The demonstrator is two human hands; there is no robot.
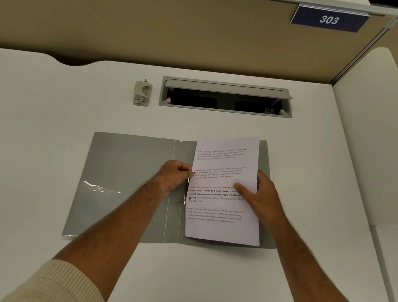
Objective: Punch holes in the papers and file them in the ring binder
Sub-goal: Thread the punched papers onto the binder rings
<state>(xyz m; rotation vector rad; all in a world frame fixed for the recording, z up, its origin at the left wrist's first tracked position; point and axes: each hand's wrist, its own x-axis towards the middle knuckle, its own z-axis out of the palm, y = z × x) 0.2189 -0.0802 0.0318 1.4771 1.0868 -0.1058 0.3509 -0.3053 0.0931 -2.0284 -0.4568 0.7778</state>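
Your left hand (175,173) pinches the left edge of the printed papers (225,189) at the rings (184,196); your right hand (260,195) grips their right edge, thumb on top. They lie over the open grey ring binder (130,179), mid-desk (42,103). Toward the far edge sits the hole punch (142,93).

A matt white laminate desk (42,103) is carrying a smooth grey plastic ring binder (127,165) with shiny metal rings (183,199) and a glossy clear pocket (99,188), matt white paper (220,223), and a matt grey hole punch (142,93) near the desk's far edge.
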